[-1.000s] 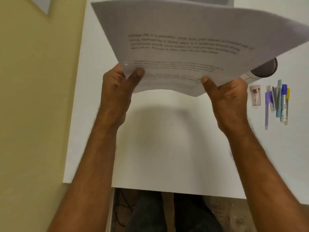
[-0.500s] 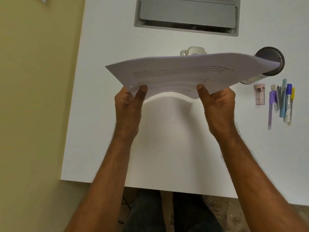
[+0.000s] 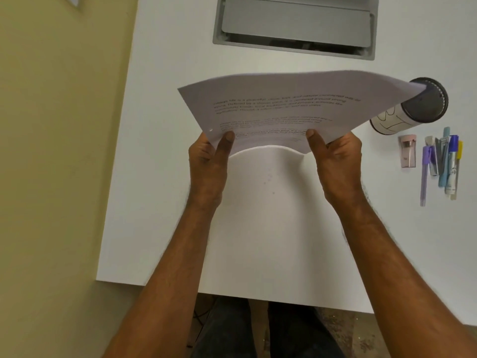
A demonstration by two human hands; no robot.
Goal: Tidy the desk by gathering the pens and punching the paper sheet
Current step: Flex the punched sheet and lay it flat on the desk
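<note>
While both thumbs pressed down on its near edge, the paper sheet [image 3: 271, 99] hung in the air above the white desk [image 3: 160, 202].

The left hand [image 3: 206, 164] and right hand [image 3: 335, 164] each pinched that edge, thumb on top and the other fingers hidden beneath, and the sheet sagged between them; a small punched hole showed just left of the left thumb. Beyond the fingertips the printed page rose away and its far right corner overlapped the dark-topped pen holder [image 3: 413, 107], which lay on its side and was partly hidden. Just right of the right hand lay a pink sharpener [image 3: 407, 151], then the pens [image 3: 441, 164] in a loose row on the desk. Farther out past the sheet sat a grey cable tray [image 3: 296, 24].
</note>
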